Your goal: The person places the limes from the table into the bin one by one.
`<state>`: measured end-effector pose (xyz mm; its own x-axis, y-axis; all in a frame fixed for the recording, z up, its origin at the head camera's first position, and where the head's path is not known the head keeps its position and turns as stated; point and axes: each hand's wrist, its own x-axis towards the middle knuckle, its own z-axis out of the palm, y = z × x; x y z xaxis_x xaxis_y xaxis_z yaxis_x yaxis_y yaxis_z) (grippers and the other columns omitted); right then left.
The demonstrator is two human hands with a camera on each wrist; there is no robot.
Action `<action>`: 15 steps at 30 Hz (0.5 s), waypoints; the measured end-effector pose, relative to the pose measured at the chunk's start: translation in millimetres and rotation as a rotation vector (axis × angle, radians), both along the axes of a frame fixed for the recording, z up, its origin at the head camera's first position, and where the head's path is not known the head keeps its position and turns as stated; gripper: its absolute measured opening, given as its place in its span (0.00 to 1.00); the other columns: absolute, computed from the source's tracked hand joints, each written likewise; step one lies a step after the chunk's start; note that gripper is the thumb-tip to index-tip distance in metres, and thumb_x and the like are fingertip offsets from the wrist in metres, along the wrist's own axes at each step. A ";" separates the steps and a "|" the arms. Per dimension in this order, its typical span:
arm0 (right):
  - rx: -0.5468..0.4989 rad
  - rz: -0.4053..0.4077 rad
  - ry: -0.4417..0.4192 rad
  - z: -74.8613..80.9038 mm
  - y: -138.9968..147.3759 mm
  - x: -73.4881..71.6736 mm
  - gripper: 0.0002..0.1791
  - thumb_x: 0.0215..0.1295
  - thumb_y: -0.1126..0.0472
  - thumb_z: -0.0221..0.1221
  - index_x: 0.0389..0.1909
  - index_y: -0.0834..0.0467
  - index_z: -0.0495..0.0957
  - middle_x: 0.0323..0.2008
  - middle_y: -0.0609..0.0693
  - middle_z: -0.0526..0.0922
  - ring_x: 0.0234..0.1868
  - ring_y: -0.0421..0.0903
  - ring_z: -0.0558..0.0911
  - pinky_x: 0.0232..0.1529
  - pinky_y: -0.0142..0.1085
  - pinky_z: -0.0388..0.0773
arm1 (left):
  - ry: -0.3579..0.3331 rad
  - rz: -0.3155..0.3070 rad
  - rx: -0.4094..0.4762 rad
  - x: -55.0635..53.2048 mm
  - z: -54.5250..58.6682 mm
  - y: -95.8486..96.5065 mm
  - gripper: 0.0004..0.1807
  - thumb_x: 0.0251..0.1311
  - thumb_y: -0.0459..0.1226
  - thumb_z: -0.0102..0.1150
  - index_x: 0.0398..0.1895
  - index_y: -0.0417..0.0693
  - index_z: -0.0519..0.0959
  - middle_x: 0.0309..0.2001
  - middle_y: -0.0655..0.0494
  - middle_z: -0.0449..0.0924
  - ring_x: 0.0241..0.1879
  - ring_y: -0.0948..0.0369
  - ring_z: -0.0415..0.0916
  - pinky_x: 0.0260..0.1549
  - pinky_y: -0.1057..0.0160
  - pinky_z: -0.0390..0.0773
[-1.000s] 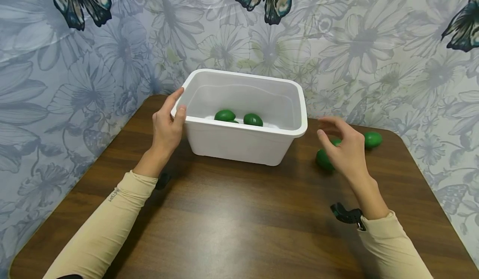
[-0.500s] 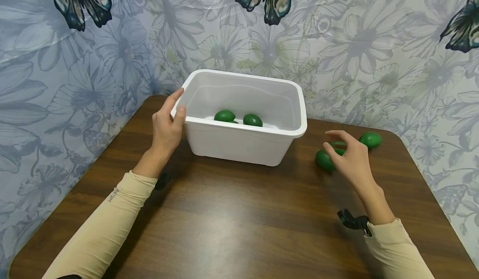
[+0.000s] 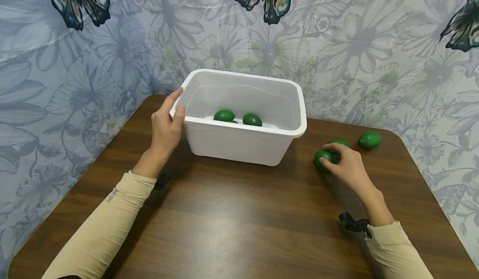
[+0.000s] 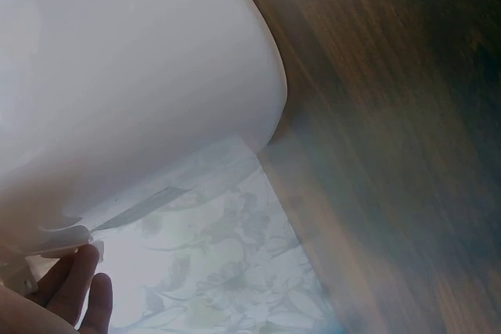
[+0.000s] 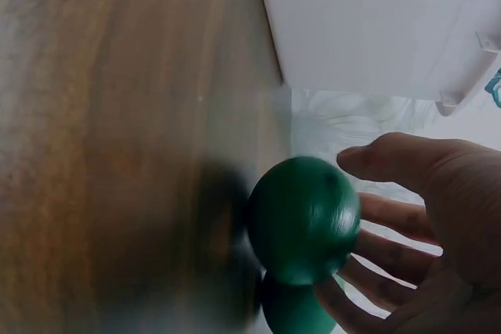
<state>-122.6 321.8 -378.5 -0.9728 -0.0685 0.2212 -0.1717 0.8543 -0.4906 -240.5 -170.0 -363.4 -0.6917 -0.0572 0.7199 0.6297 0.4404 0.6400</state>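
A white plastic bin (image 3: 232, 141) stands on the table, its near wall toward me. My left hand (image 3: 164, 123) holds the bin's left rim; in the left wrist view, some of its fingers (image 4: 78, 283) show beside the rim. Inside the bin lie smooth green lime-like ovals, one at left (image 3: 224, 115) and one at right (image 3: 252, 119), with part of a third below. To the right, my right hand (image 3: 346, 164) has its thumb and fingers curved around another green oval (image 5: 304, 220), which sits near the tabletop. Whether every finger touches it cannot be told.
Just behind the right hand lies a green oval (image 3: 339, 143), partly covered. Farther right is another oval (image 3: 369, 140). The brown wooden table (image 3: 232, 212) has rounded back corners, and a floral cloth (image 3: 359, 62) with butterflies hangs behind it.
My right hand has come down and toward me, from above the green ovals to around the nearest one. The left hand and the bin stay in place.
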 end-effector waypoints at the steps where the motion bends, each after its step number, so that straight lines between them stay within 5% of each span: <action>1: 0.004 0.003 -0.014 -0.4 0.2 0.4 0.24 0.70 0.56 0.67 0.63 0.62 0.80 0.59 0.67 0.83 0.55 0.67 0.82 0.51 0.61 0.79 | 0.002 -0.001 0.001 0.1 0.3 0.0 0.32 0.67 0.49 0.50 0.72 0.49 0.78 0.63 0.47 0.84 0.55 0.48 0.85 0.52 0.65 0.78; 11: 0.037 0.004 -0.142 -2.3 1.0 1.2 0.33 0.68 0.50 0.69 0.69 0.61 0.75 0.61 0.71 0.80 0.55 0.71 0.81 0.50 0.63 0.80 | -0.011 -0.005 0.000 1.1 0.0 -0.3 0.32 0.67 0.49 0.50 0.73 0.49 0.77 0.64 0.46 0.84 0.57 0.47 0.85 0.54 0.50 0.80; 15: 0.044 -0.005 -0.125 -3.9 1.4 1.8 0.34 0.67 0.49 0.70 0.68 0.61 0.76 0.59 0.71 0.81 0.52 0.70 0.83 0.47 0.61 0.81 | -0.009 -0.002 -0.001 0.4 0.3 -0.6 0.32 0.67 0.49 0.50 0.73 0.49 0.77 0.63 0.47 0.84 0.56 0.47 0.84 0.53 0.49 0.80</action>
